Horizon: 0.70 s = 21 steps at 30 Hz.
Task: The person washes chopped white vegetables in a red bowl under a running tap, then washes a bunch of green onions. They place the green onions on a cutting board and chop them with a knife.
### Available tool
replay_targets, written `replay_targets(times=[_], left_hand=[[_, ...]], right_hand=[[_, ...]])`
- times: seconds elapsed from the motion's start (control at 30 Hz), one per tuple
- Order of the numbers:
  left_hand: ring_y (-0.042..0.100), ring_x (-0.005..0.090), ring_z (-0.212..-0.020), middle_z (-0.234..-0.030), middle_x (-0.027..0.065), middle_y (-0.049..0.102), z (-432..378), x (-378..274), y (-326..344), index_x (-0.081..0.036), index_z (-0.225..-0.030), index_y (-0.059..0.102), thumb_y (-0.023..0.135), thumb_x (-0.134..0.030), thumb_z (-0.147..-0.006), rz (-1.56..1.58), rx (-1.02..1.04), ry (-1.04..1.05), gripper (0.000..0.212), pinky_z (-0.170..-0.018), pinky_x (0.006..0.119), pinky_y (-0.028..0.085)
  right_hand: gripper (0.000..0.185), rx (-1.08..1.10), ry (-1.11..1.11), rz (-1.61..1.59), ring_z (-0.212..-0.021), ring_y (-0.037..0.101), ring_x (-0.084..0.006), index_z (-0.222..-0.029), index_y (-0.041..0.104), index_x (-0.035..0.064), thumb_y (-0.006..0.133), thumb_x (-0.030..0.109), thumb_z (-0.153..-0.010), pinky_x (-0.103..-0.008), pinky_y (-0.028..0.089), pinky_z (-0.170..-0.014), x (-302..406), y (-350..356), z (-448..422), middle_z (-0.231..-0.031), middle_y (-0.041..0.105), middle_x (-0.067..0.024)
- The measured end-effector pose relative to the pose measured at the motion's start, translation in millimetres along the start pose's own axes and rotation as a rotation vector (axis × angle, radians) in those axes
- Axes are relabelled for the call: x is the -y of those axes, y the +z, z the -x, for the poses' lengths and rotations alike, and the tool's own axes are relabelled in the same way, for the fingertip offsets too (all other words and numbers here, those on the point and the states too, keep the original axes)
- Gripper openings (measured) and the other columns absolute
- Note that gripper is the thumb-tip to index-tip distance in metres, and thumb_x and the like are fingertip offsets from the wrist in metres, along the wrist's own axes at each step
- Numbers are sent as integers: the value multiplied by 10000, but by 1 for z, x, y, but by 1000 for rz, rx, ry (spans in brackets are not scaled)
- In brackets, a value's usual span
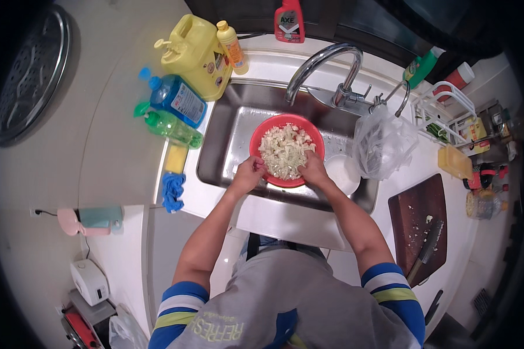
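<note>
A red plastic bowl [254, 138] sits in the stainless steel sink [227, 131], filled with pale chopped pieces that look like cauliflower [285, 150]. At the bowl's near left rim is my left hand [248, 175], its fingers curled in; whether they pinch anything is too small to tell. My right hand [315, 171] reaches over the near right rim, with its fingertips among the chopped pieces and partly hidden by them. Just right of that hand, a white round bowl [344, 174] rests in the sink, partly covered by my forearm.
A chrome faucet [318, 61] arches over the sink's back. Bottles, including a blue detergent bottle [179, 100] and a yellow jug [196, 56], line the left. Rightward are a clear plastic bag [384, 144] and a cutting board [412, 209] bearing a cleaver [431, 242].
</note>
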<state>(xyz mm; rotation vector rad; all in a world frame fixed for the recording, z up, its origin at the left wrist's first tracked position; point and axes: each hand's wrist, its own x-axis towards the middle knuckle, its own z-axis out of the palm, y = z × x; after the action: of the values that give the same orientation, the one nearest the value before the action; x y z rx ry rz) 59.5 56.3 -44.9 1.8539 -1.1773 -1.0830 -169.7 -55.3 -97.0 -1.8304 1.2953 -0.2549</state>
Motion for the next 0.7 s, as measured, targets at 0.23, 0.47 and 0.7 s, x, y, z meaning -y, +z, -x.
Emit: replay_targets(times=[0.23,0.47,0.7], left_hand=[[327,412,-1415,-1509,265,328,-83,-21,18,-30,-1509,271,858,-187,-659,-359,271,99,1045,-1169,428,311],[64,476,-1488,-1627,245,0,-130,7,48,-238,-1591,13,955,-491,-434,-662,397,117,1513,-1201,516,199],[312,457,-1403,-1574,214,132,-122,-5,65,-276,-1574,104,949,-344,-520,-763,488,164,1353,-1096,520,393]], right_hand=[[1207,41,244,89,-1461,193,-451,-1576,182,251,889,352,-603,-503,263,-1186,9,20,-54,-1609,83,-218],[847,-23,-195,90,-1283,478,-386,-1410,464,26,821,271,-682,-436,395,-1097,-23,27,-42,-1367,509,-234],[781,-256,-24,21,-1319,439,-391,-1436,375,31,726,171,-754,-433,364,-1126,0,15,-14,-1386,457,-221]])
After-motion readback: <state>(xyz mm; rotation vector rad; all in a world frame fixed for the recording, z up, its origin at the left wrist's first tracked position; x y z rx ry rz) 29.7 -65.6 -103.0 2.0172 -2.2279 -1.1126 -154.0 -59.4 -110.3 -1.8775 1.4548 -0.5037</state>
